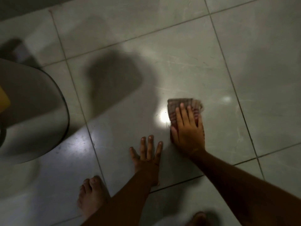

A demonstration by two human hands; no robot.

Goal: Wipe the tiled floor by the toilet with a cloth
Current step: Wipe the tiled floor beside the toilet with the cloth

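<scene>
A small brownish patterned cloth (175, 106) lies flat on the pale grey tiled floor (187, 62) right of centre. My right hand (187, 129) presses down on the cloth with fingers spread, covering its near half. My left hand (148, 154) rests flat on the bare tile just to the left, fingers apart, holding nothing. The white toilet (32, 111) stands at the left edge, about a tile's width from both hands.
My bare left foot (91, 196) stands at the bottom, and my right foot (200, 219) shows at the lower edge. A yellow object (4, 100) sits on the toilet at the far left. Dark grout lines cross the floor; a bright glare spot lies beside the cloth.
</scene>
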